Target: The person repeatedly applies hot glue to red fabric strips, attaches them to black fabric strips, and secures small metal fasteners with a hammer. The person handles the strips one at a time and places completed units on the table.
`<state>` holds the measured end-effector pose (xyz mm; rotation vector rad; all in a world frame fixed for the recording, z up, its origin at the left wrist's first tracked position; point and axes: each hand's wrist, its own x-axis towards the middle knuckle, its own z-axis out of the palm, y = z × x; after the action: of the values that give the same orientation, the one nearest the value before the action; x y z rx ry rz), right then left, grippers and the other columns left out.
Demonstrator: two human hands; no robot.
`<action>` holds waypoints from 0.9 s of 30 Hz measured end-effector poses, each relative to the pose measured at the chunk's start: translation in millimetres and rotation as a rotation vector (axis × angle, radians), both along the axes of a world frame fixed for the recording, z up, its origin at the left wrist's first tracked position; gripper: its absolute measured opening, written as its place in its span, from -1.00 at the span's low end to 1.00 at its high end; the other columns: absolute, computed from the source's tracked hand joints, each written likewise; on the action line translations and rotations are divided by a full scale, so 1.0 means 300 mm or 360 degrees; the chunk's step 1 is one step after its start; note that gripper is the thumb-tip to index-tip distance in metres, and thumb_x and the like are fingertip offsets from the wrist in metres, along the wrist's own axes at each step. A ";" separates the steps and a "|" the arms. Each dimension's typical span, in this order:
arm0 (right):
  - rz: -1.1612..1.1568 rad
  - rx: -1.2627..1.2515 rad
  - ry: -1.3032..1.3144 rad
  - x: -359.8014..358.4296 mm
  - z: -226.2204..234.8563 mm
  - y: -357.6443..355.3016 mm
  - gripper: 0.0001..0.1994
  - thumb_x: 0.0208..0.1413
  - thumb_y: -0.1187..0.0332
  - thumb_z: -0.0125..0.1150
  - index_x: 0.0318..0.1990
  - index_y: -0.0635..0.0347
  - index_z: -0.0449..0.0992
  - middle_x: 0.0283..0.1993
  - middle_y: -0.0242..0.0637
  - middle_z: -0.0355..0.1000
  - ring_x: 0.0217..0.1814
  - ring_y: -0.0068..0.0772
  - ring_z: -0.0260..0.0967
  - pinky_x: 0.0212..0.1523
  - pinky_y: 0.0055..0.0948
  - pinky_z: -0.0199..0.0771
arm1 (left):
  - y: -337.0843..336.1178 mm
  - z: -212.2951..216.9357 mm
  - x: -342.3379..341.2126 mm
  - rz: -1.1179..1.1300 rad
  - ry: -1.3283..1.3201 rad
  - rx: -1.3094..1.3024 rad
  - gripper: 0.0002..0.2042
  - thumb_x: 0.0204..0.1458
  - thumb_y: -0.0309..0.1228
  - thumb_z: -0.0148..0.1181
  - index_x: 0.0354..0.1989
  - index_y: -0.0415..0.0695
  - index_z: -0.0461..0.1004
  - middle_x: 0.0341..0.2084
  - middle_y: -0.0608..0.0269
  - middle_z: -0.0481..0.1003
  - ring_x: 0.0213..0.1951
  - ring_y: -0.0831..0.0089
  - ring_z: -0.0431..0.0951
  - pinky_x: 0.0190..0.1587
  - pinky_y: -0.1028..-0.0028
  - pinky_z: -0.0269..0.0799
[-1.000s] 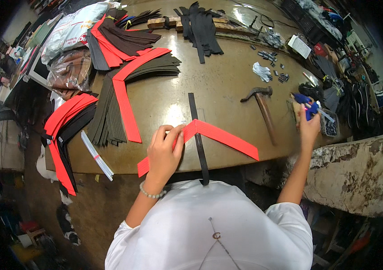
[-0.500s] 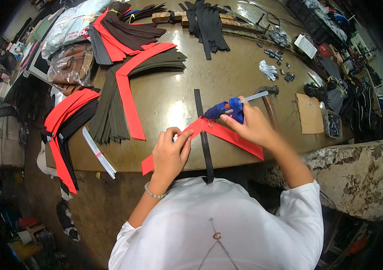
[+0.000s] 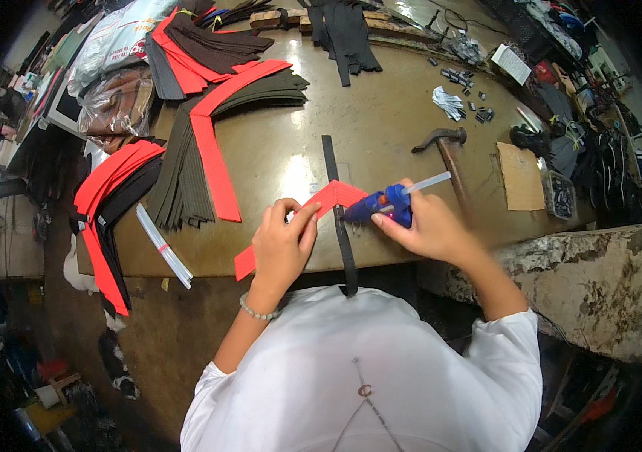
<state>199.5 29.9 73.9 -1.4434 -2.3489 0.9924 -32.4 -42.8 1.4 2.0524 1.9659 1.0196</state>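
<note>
My right hand (image 3: 441, 230) is closed round a blue hot glue gun (image 3: 381, 209), with a pale glue stick (image 3: 430, 182) poking out of its back. The gun's nozzle is down beside a narrow black strap (image 3: 345, 245), just under the bend of a red angled strip (image 3: 327, 197). That strip lies across the strap like an upturned V; the gun and my right hand hide much of its right arm. My left hand (image 3: 283, 237) grips the strip's left arm, fingertips pressed together on it. Whether glue is flowing is too small to tell.
A hammer (image 3: 450, 154) lies beyond my right hand. To the left are stacked red and dark angled strips (image 3: 212, 162), another such pile (image 3: 102, 203) and bundled glue sticks (image 3: 164, 247). Black strips (image 3: 340, 38), small clips (image 3: 457, 77) and cardboard (image 3: 519, 177) sit farther off.
The glue gun's nozzle has moved from the top of the red strip's bend to below it, beside the black strap. My left hand still holds the strip. The whole view has shifted slightly.
</note>
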 end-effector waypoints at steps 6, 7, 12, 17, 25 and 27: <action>-0.0463 -0.0080 0.0730 0.210 -0.076 0.027 -0.63 0.13 0.12 0.33 -0.11 0.25 0.54 -0.37 -0.30 0.52 -0.39 -0.55 0.46 -0.36 -0.42 0.50 | -0.002 -0.005 -0.015 -0.0010 -0.0277 -0.0044 -0.65 -0.03 -0.41 0.33 -0.02 -0.04 0.48 -0.22 0.25 0.43 -0.31 0.41 0.42 -0.33 0.44 0.41; -0.0709 0.0036 0.0999 0.289 -0.102 0.060 -0.62 0.17 0.07 0.28 -0.14 0.24 0.51 -0.34 -0.34 0.50 -0.38 -0.60 0.44 -0.37 -0.51 0.47 | -0.003 -0.006 -0.022 -0.0011 -0.0424 -0.0054 -0.57 -0.04 -0.42 0.33 0.06 -0.04 0.42 -0.17 0.24 0.42 -0.30 0.44 0.41 -0.32 0.46 0.40; -0.2043 0.1016 -0.0129 0.669 -0.208 0.181 -0.42 0.27 -0.12 0.02 -0.16 0.42 0.41 -0.19 0.22 0.48 -0.11 0.33 0.40 -0.09 -0.01 0.38 | 0.010 0.019 -0.081 -0.0437 -0.1401 -0.0112 -0.19 -0.10 -0.65 0.10 0.34 0.12 -0.13 0.17 0.10 0.13 -0.15 0.47 0.34 -0.27 0.55 0.31; -0.1962 0.0376 -0.1023 0.603 -0.021 -0.011 -0.31 0.28 -0.24 -0.24 -0.09 0.27 0.58 -0.15 0.08 0.55 -0.08 0.18 0.50 -0.08 0.03 0.46 | 0.022 0.068 -0.066 -0.0705 -0.1753 -0.0219 -0.14 -0.16 -0.77 -0.07 0.36 0.16 -0.18 0.20 0.06 0.09 -0.13 0.40 0.36 -0.18 0.46 0.34; -0.0256 -0.0564 0.1053 -0.197 -0.032 -0.104 -0.70 0.14 0.26 0.34 -0.15 0.33 0.50 -0.36 -0.38 0.45 -0.35 -0.68 0.37 -0.34 -0.62 0.41 | 0.002 0.121 0.014 -0.0814 -0.1008 -0.0220 -0.28 -0.09 -0.77 -0.03 0.31 -0.09 -0.07 0.19 0.03 0.04 -0.03 0.35 0.37 -0.14 0.44 0.39; -0.0229 -0.0664 0.1236 -0.241 -0.062 -0.093 -0.73 0.16 0.31 0.30 -0.13 0.35 0.49 -0.33 -0.35 0.47 -0.32 -0.66 0.41 -0.34 -0.60 0.46 | 0.001 0.123 0.005 -0.0795 -0.0975 -0.0188 -0.37 -0.04 -0.72 0.06 0.27 -0.15 0.07 0.13 0.03 0.13 -0.06 0.39 0.40 -0.22 0.50 0.41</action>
<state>127.3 2.0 55.3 -1.0309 -1.5179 1.6856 -30.9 -42.4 38.3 1.7413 1.1155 1.1811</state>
